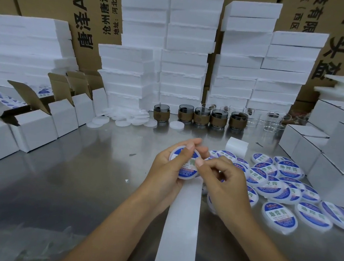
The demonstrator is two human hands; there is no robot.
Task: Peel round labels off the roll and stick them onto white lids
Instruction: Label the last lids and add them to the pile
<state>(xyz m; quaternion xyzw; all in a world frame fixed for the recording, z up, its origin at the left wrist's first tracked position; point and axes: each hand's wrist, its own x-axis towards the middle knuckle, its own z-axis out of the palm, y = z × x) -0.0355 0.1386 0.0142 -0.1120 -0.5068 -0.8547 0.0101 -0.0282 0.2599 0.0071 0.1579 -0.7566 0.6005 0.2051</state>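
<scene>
My left hand (171, 163) grips a white round lid (184, 164) above the steel table, thumb across its top. A round blue and white label covers the lid's face. My right hand (223, 180) is beside it with curled fingers, its thumb pressing on the label's right side. An empty white backing strip (179, 224) runs from under my hands toward the bottom edge. Several labelled lids (280, 214) lie in a heap to the right. Bare white lids (126, 119) lie at the back left. The label roll itself is hidden.
Open white cartons (34, 126) line the left side and closed white boxes (314, 155) the right. Dark glass jars with brown sleeves (201, 116) and clear glasses (271, 122) stand at the back. Foam blocks (183, 58) are stacked behind them. A small white block (236, 146) sits near the lids.
</scene>
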